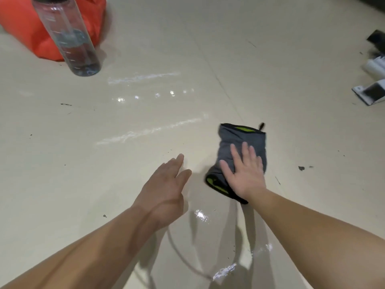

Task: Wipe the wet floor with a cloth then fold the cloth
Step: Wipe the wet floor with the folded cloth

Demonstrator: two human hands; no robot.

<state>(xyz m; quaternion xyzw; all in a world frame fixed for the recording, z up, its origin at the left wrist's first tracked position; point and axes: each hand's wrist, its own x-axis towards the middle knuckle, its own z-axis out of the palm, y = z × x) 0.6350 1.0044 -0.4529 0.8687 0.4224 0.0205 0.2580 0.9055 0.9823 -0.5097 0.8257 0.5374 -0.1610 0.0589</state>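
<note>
cream glossy tile floor point(270, 59), one lot, crossed by a thin grout line point(225, 88) running from top centre down toward the middle. surface condition: wet in places, with pale water streaks point(143, 77) across the centre, a second streak lower down, and a shiny patch of water point(201, 215) between the two forearms; small dark specks scattered throughout, and one larger dark mark point(301, 168) to the right. grey cloth point(235, 140), black-edged with lime-green patches and a small black hang loop point(261, 126) at its far corner, lies bunched on the floor right of centre, beside the grout line. right hand point(243, 174) lies palm down on the near half of the cloth, fingers straight and spread, pressing rather than gripping. left hand point(164, 184) is just left of the cloth and apart from it, fingers extended and together, holding nothing; whether it touches the floor cannot be told. clear plastic bottle point(68, 38), upright, upper left, with a little water at its base and graduation marks on its side. orange fabric item point(18, 24) directly behind the bottle, at the top left corner. black and white objects point(373, 92) at the right edge, blurred, kind not determinable.
</note>
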